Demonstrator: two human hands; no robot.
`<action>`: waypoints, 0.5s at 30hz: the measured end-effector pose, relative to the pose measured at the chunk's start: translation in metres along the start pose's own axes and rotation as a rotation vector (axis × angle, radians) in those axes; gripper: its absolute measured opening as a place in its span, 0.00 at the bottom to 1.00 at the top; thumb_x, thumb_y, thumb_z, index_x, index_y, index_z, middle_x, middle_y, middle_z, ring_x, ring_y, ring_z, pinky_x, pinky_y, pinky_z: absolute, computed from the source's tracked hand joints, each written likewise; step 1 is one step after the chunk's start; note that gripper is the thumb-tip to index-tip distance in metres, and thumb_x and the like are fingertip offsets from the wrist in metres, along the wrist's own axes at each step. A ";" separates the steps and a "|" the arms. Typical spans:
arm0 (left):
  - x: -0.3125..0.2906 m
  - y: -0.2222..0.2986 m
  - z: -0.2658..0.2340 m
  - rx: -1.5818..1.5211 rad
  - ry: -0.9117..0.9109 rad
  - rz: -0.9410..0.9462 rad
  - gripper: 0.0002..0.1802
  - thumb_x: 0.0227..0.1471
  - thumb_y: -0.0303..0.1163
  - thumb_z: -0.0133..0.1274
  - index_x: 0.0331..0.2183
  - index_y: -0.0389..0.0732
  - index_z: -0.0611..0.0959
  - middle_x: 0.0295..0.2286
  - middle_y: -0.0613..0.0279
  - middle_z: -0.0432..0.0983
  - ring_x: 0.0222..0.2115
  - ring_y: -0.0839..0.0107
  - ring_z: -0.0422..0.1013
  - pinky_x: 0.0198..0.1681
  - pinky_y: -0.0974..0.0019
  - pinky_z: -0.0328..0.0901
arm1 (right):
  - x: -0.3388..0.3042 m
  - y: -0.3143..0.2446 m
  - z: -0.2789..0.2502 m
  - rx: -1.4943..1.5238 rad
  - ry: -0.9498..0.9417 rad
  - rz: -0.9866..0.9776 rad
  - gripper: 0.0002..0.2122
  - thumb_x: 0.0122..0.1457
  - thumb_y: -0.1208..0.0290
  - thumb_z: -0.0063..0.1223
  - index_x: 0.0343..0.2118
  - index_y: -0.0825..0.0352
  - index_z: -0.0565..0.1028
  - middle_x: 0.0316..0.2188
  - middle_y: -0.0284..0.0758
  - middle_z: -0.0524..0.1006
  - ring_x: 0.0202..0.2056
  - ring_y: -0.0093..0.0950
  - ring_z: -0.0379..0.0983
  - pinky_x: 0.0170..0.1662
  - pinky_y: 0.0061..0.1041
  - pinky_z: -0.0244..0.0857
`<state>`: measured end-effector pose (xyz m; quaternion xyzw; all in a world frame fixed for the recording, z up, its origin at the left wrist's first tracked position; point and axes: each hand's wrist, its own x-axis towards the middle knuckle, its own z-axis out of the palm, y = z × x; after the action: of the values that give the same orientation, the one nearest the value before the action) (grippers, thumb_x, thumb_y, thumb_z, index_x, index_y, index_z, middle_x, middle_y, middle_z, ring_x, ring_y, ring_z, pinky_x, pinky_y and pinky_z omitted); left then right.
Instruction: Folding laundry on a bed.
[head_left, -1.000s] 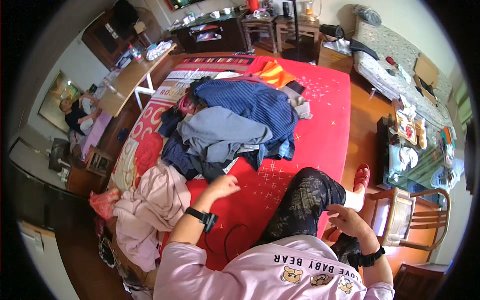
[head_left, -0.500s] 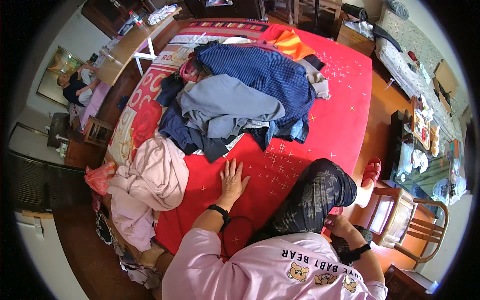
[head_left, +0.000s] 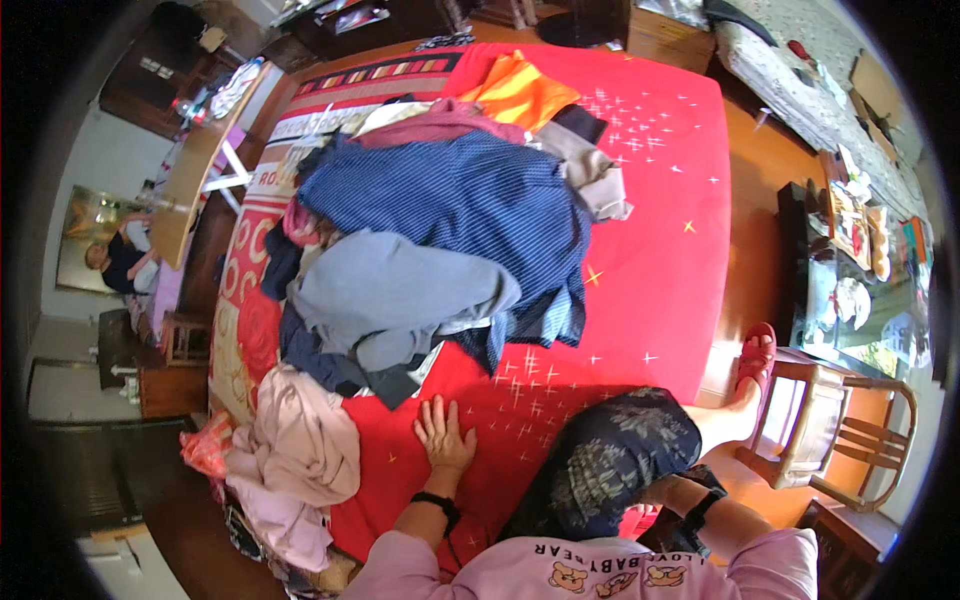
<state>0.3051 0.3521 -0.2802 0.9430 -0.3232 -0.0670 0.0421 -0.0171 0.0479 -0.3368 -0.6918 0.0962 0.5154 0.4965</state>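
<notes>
My left hand [head_left: 445, 440] lies flat on the red bed cover [head_left: 655, 290], fingers spread, holding nothing. Just beyond its fingertips is a pile of clothes. On top of the pile are a grey garment [head_left: 395, 285] and a dark blue patterned garment [head_left: 450, 190]. To the left of the hand lies a bunched pale pink cloth [head_left: 305, 430], hanging over the bed's edge. My right hand [head_left: 660, 489] is low beside my bent leg in dark patterned trousers [head_left: 620, 450]. The leg hides its fingers.
An orange cloth [head_left: 525, 90] and a beige garment [head_left: 590, 180] lie at the pile's far side. A wooden chair [head_left: 800, 410] stands to the right, near my red sandal [head_left: 757, 350]. At the far left, another person [head_left: 122, 262] sits near a long table [head_left: 190, 190].
The view has shifted, so the bed and pile sit lower and further left. My left hand stays flat on the cover. My right hand is now more hidden by my leg.
</notes>
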 end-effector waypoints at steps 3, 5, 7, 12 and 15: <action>0.000 0.000 0.002 0.016 0.006 -0.014 0.39 0.42 0.45 0.56 0.55 0.42 0.65 0.60 0.50 0.49 0.62 0.47 0.40 0.58 0.36 0.36 | -0.003 0.006 0.002 0.086 -0.040 0.014 0.14 0.50 0.56 0.53 0.37 0.57 0.78 0.34 0.40 0.79 0.39 0.39 0.75 0.39 0.39 0.67; 0.002 0.002 0.001 -0.001 0.029 0.019 0.39 0.42 0.45 0.56 0.56 0.42 0.65 0.60 0.50 0.49 0.62 0.47 0.40 0.59 0.36 0.36 | -0.008 0.002 -0.003 0.133 -0.056 0.016 0.15 0.50 0.56 0.53 0.37 0.57 0.78 0.34 0.39 0.79 0.39 0.39 0.75 0.39 0.39 0.67; 0.001 0.003 0.001 0.011 0.035 0.018 0.39 0.44 0.46 0.55 0.56 0.42 0.64 0.60 0.50 0.48 0.62 0.47 0.39 0.59 0.36 0.36 | -0.012 -0.002 -0.003 0.159 -0.062 0.005 0.15 0.49 0.55 0.54 0.37 0.56 0.78 0.34 0.39 0.79 0.38 0.39 0.75 0.39 0.40 0.67; -0.009 -0.007 -0.001 -0.033 0.084 0.004 0.37 0.49 0.45 0.52 0.57 0.42 0.62 0.61 0.52 0.46 0.62 0.47 0.39 0.58 0.35 0.39 | -0.030 -0.065 0.048 -0.595 0.444 0.298 0.21 0.56 0.46 0.42 0.43 0.55 0.77 0.40 0.33 0.79 0.43 0.35 0.74 0.38 0.41 0.67; -0.001 -0.009 0.006 -0.066 0.129 0.011 0.37 0.48 0.47 0.53 0.57 0.45 0.62 0.60 0.53 0.46 0.62 0.47 0.39 0.58 0.34 0.40 | -0.041 -0.055 0.092 -0.597 0.597 0.251 0.16 0.56 0.51 0.47 0.38 0.56 0.77 0.39 0.32 0.79 0.41 0.30 0.75 0.37 0.31 0.67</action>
<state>0.3089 0.3600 -0.2869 0.9416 -0.3228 -0.0164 0.0944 -0.0572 0.1318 -0.2694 -0.9065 0.1658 0.3543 0.1587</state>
